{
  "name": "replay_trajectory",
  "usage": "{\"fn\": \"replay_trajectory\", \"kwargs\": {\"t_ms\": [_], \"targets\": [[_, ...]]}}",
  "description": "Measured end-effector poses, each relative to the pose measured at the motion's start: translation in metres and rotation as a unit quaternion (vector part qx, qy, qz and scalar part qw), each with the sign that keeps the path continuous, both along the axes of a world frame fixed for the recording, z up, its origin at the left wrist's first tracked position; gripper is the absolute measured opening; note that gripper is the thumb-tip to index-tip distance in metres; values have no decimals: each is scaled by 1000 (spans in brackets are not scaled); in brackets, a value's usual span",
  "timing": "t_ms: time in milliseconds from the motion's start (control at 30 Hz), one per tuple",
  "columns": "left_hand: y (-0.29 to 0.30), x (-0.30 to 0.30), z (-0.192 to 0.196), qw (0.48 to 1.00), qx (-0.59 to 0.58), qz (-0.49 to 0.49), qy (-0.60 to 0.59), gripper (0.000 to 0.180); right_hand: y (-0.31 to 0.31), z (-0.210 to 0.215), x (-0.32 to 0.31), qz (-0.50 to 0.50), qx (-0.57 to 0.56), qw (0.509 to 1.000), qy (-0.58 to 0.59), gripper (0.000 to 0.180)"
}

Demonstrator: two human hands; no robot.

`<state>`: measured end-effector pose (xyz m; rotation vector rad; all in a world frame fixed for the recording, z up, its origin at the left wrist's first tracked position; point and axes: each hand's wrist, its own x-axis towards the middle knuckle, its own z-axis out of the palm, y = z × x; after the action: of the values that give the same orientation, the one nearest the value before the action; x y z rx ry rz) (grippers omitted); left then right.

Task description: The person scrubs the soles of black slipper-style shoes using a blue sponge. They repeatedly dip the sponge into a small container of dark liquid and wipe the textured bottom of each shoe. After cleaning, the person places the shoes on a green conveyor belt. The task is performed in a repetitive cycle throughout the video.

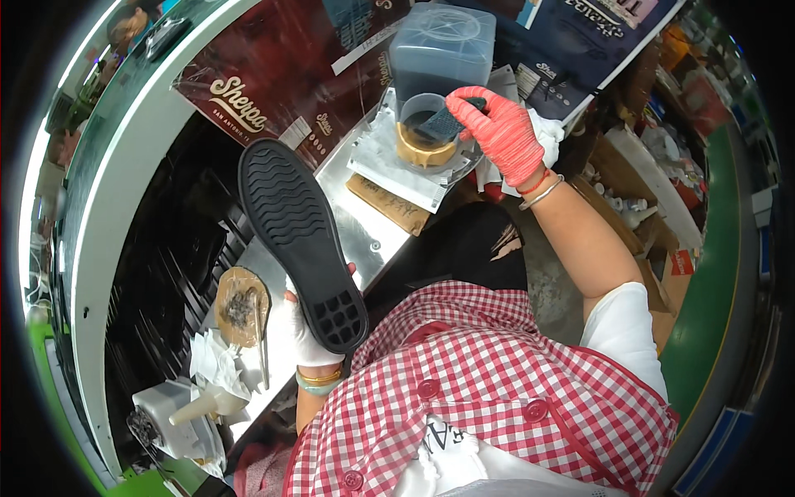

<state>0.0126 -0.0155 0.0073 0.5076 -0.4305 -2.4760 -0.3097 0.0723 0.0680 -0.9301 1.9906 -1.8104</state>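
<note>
My left hand [315,338], in a white glove, is closed round the heel end of a black shoe sole [291,219]. The sole is held up with its wavy tread and square heel pattern facing me; it hides most of the fingers. In a red glove, my right hand [501,139] pinches a dark, sponge-like block [441,126]. That block is at the mouth of a clear plastic cup [426,152] banded with tan tape. The cup stands on white plastic packets [396,172], and its contents are hard to make out.
Behind the cup is a translucent plastic container [441,50] with a lid. A brown board [387,204] lies before the packets on the metal bench. A tan oval pad [242,306] and a white-topped box [175,418] lie left. Dark red cartons [273,70] line the back.
</note>
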Motion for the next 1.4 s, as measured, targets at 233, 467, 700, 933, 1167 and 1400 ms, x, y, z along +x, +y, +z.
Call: {"fn": "replay_trajectory", "kwargs": {"t_ms": [233,467,700,933,1167,1400], "targets": [[8,-8,-5,1000,5,-25,11,61,-4,-5,-8,2,13,999,-33,29],[14,-18,-6,997,-26,-58,-45,71,-1,-9,-15,10,12,999,-36,26],[10,-14,-17,995,-48,-68,-53,75,-1,1,-13,16,21,998,-51,26],[8,-11,-26,997,-26,-66,-44,77,4,-4,-21,23,56,997,-45,28],[2,-9,-45,998,53,-26,23,80,-1,4,61,96,-35,970,-220,22],[1,-5,-32,1000,0,-26,2,90,-24,-6,140,157,-28,954,-254,21]]}}
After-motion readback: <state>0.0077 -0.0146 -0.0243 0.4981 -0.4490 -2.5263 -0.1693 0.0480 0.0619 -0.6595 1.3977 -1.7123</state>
